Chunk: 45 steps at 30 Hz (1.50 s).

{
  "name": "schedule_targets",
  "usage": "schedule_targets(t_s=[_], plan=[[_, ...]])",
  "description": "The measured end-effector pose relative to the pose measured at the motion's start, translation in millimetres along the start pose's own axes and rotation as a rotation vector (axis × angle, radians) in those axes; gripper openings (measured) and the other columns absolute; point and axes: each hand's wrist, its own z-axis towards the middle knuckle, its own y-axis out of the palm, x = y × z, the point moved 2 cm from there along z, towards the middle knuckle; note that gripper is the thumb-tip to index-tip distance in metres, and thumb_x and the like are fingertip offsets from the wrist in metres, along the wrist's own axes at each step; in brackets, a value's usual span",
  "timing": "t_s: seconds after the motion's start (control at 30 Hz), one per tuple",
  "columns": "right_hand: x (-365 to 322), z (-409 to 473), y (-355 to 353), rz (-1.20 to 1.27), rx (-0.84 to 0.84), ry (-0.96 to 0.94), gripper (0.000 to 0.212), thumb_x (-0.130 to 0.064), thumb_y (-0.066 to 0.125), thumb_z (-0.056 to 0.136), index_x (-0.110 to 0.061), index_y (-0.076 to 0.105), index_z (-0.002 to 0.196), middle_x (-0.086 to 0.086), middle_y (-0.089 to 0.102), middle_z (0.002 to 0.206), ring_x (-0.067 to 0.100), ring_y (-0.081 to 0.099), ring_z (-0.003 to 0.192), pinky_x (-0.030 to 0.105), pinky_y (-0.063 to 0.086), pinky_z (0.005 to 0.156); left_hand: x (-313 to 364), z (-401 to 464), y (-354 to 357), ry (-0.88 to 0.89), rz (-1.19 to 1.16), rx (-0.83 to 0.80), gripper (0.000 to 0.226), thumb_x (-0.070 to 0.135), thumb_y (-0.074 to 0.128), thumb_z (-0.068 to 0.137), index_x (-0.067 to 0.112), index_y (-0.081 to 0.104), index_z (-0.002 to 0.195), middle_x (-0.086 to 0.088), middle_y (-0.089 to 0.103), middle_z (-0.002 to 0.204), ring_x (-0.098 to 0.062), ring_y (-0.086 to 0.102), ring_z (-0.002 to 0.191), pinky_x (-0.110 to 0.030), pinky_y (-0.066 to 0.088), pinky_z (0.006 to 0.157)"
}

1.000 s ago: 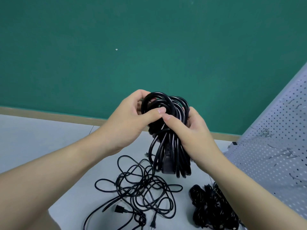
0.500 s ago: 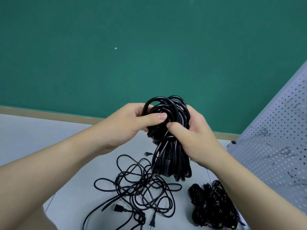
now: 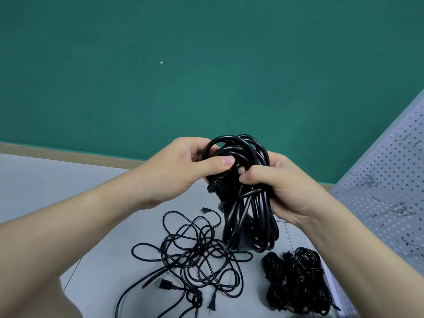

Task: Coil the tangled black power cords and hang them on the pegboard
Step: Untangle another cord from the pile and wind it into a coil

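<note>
Both hands hold a thick coil of black power cord (image 3: 249, 216) up in front of me, its loops hanging down. My left hand (image 3: 183, 171) grips the coil's top from the left, thumb pressed across the loops. My right hand (image 3: 282, 187) grips the coil's middle from the right, fingers curled round the strands. One strand wraps crosswise around the bundle below my hands. Below lies a loose tangle of black cords (image 3: 195, 260) with plugs showing. The white pegboard (image 3: 390, 180) leans at the right with bare metal hooks.
A heap of bundled black cords (image 3: 298, 278) lies on the grey floor (image 3: 46, 187) beside the pegboard's foot. A green wall (image 3: 160, 76) with a tan baseboard stands behind.
The coil and both hands have sunk lower in view. My right hand has closed round the middle of the bundle, and a strand now crosses the coil below my hands.
</note>
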Motion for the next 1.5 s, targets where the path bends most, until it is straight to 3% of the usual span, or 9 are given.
schedule_targets(t_s=[0.13,0.23,0.33,0.67,0.93,1.13,1.3,1.4,1.5], plan=[[4.9,-0.9,-2.8,0.051,-0.058,0.020,0.034,0.019,0.049,0.087,-0.006,0.067,0.071,0.010,0.060,0.069,0.022,0.066,0.062,0.038,0.059,0.058,-3.0,-0.5,3.5,-0.025,-0.015,0.019,0.027,0.040,0.070,0.092,0.014,0.073,0.100,-0.002,0.065,0.088,-0.018,0.050,0.078,-0.036,0.040,0.073],[6.2,2.5,-6.6,0.052,-0.055,0.030,0.013,0.006,0.058,0.079,0.002,0.065,0.089,0.018,0.060,0.083,0.029,0.065,0.074,0.048,0.061,0.072,-1.6,-1.5,8.9,-0.025,-0.065,0.018,0.021,0.034,0.075,0.090,0.017,0.072,0.102,0.012,0.070,0.088,-0.004,0.059,0.076,-0.018,0.044,0.073],[5.1,4.3,-7.1,0.046,-0.040,0.030,0.024,0.003,0.059,0.078,0.002,0.060,0.102,0.020,0.058,0.089,0.032,0.063,0.078,0.053,0.057,0.082,-1.6,-2.6,12.3,-0.032,-0.066,0.048,0.037,0.034,0.077,0.085,0.013,0.069,0.115,0.004,0.076,0.108,-0.010,0.071,0.099,-0.021,0.053,0.086],[-2.8,-2.8,0.7,0.006,-0.118,-0.026,0.018,0.001,0.059,0.079,0.007,0.062,0.095,0.018,0.065,0.084,0.029,0.070,0.076,0.039,0.060,0.072,6.3,-5.1,9.3,-0.018,-0.073,0.017,0.044,0.015,0.085,0.076,0.012,0.070,0.116,-0.010,0.075,0.114,-0.013,0.070,0.099,-0.023,0.056,0.083],[-7.0,-3.8,4.1,-0.256,-0.099,-0.166,0.010,0.001,0.065,0.083,-0.008,0.068,0.085,0.008,0.070,0.083,0.024,0.072,0.082,0.032,0.057,0.077,19.5,-7.6,6.6,0.051,-0.102,-0.032,0.042,0.009,0.077,0.078,0.015,0.069,0.119,0.001,0.077,0.114,-0.009,0.071,0.104,-0.018,0.053,0.085],[-12.0,-6.5,-0.9,-0.346,-0.093,-0.195,0.014,0.006,0.063,0.092,-0.005,0.066,0.099,0.008,0.071,0.091,0.030,0.075,0.090,0.041,0.061,0.082,25.3,-10.7,0.5,0.053,-0.051,-0.098,0.019,0.011,0.070,0.084,0.015,0.067,0.102,0.015,0.070,0.088,-0.003,0.064,0.079,-0.015,0.050,0.071],[-10.1,-6.1,-5.4,-0.450,-0.049,-0.191,0.006,0.005,0.063,0.093,0.001,0.063,0.098,0.002,0.067,0.085,0.014,0.067,0.080,0.027,0.053,0.076,26.7,-13.8,6.1,0.086,0.051,-0.069,0.029,0.011,0.072,0.085,0.016,0.065,0.113,0.017,0.072,0.091,-0.002,0.067,0.080,-0.015,0.051,0.073],[-8.1,-4.6,-7.3,-0.438,-0.029,-0.189,0.017,-0.005,0.063,0.085,0.007,0.059,0.096,0.011,0.061,0.088,0.022,0.059,0.083,0.038,0.048,0.080,25.9,-15.0,12.9,0.109,0.104,-0.005,0.038,0.010,0.078,0.084,0.022,0.066,0.118,0.015,0.075,0.102,-0.001,0.070,0.093,-0.014,0.052,0.079],[-9.1,-8.0,-5.9,-0.309,-0.070,-0.177,0.004,0.000,0.066,0.082,-0.002,0.062,0.083,0.008,0.061,0.080,0.019,0.061,0.076,0.029,0.051,0.072,29.5,-15.8,11.3,0.133,0.135,0.057,0.029,0.022,0.078,0.080,0.023,0.069,0.108,0.019,0.073,0.089,0.001,0.068,0.081,-0.013,0.051,0.073]])
